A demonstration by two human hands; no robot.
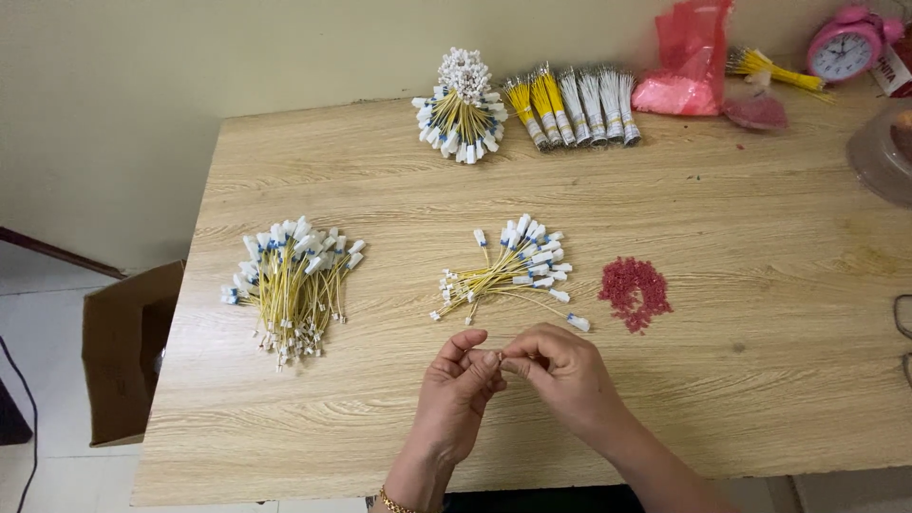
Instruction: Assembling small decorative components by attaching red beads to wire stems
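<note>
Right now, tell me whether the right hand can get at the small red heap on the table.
Probably yes. The right hand is pinched against the left hand just below the red heap, and only bare table lies between them. The loose wire pile sits off to the side.

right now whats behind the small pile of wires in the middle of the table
Behind the middle wire pile, near the wall, lie a round bundle of wires and a row of tied bundles. Nothing covers them; bare table lies between.

Held both hands, left hand (458, 389) and right hand (562, 372), fingertips together over the bench (760, 285), just below loose wires (513, 271) and red beads (635, 293).
</note>
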